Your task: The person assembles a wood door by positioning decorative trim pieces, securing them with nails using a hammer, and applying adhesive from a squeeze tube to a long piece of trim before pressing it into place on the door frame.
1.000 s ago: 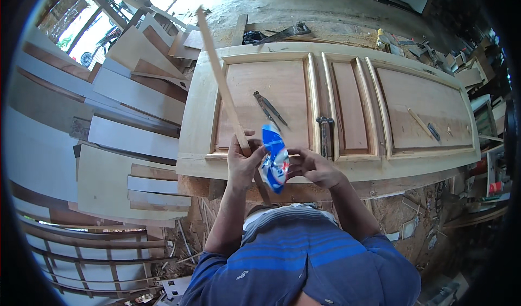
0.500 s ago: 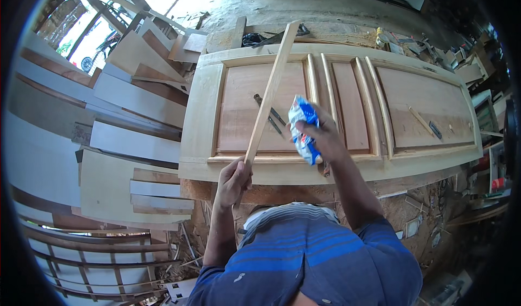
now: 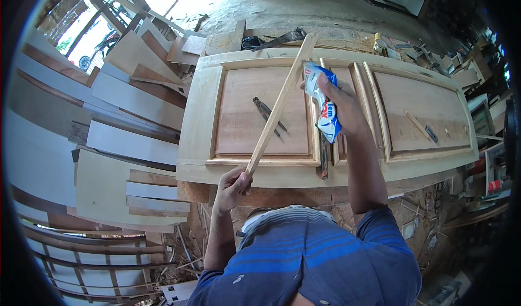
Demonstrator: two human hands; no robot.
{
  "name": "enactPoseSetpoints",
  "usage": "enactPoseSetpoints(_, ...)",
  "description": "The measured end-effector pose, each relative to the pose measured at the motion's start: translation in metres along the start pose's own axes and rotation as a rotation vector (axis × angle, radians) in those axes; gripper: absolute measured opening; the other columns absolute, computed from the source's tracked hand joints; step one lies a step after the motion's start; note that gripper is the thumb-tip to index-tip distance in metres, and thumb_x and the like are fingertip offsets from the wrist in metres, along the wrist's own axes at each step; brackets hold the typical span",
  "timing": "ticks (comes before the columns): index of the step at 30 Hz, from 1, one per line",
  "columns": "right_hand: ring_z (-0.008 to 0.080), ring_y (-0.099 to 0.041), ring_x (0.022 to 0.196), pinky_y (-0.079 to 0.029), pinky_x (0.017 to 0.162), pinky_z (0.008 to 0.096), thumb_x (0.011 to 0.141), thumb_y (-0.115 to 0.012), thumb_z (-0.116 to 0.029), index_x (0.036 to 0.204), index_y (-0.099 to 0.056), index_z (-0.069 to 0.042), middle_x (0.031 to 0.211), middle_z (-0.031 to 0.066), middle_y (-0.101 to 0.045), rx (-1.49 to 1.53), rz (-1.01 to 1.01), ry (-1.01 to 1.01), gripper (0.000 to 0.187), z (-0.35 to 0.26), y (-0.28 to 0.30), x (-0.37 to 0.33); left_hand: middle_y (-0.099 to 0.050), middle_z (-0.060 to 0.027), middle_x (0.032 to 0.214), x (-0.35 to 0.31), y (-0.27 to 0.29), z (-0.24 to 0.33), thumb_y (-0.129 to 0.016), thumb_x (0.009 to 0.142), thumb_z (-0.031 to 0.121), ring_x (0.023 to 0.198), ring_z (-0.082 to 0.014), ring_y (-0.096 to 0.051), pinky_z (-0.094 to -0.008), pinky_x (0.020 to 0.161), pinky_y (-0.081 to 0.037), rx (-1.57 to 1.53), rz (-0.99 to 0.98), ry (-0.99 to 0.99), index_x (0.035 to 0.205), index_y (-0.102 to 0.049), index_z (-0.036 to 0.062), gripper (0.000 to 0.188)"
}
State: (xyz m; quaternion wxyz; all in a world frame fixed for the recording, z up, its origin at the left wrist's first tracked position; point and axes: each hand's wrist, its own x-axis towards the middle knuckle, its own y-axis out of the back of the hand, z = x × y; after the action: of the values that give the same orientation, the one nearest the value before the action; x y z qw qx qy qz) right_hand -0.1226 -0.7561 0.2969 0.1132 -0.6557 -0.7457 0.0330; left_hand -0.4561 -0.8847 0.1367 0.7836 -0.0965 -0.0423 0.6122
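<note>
Long, pale, flat wooden strip [image 3: 279, 106] is out in front of me, slanting up & right over the pale panelled wooden door [image 3: 191, 108]; my L hand [image 3: 233, 187] is clenched round its near end. R hand [image 3: 348, 109] is grasping a crumpled blue-&-white plastic packet [image 3: 329, 119] just beside the strip's upper half, thumb on top. Round abt: dark metal pincers [image 3: 265, 112] lie on the door's L panel, strip cutting across their handles; a thin wooden stick [image 3: 417, 125] & small dark tool [image 3: 431, 134] sit on the R panel. White & brown boards [image 3: 133, 141] crowd the L side, a shiny black plastic bag [image 3: 252, 42] is past the door's far edge. In the way: packet & R hand block part of the door's middle, incl. the upper end of a dark narrow tool [image 3: 324, 162], so can't make out its head. Most R fingers hidden behind packet; strip's near tip lost in my L fist. Can't tell if strip's far end touches anything. Furniture at top is cut off; far R clutter too dim to ID.
</note>
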Motion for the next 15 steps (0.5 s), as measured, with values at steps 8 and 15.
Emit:
enactPoseSetpoints(8,0.0016,-0.050,0.050,-0.036,0.047,0.0211,0.106,-0.071,-0.058,0.113,-0.078,0.002,0.065,-0.0054,-0.058,-0.035,0.082,0.000,0.061,-0.020,0.011,0.012,-0.061,0.0007,0.088,-0.002,0.007,-0.003,-0.068,0.111,0.043,0.068,-0.0069,-0.058,-0.0235,0.061,-0.045,0.003,-0.022,0.004,0.124,-0.074,-0.0044,0.050)
enactPoseSetpoints(15,0.0025,-0.052,0.063,-0.039,0.056,0.0225,0.105,-0.074,-0.056,0.121,-0.078,0.003,0.081,-0.0031,-0.066,-0.073,0.055,-0.081,0.061,-0.024,-0.004,0.004,-0.064,-0.0008,0.091,-0.001,0.013,0.000,-0.067,0.112,0.040,0.070,-0.0076,-0.061,-0.0236,0.062,-0.048,-0.040,-0.045,0.021,0.129,-0.073,-0.0058,0.049)
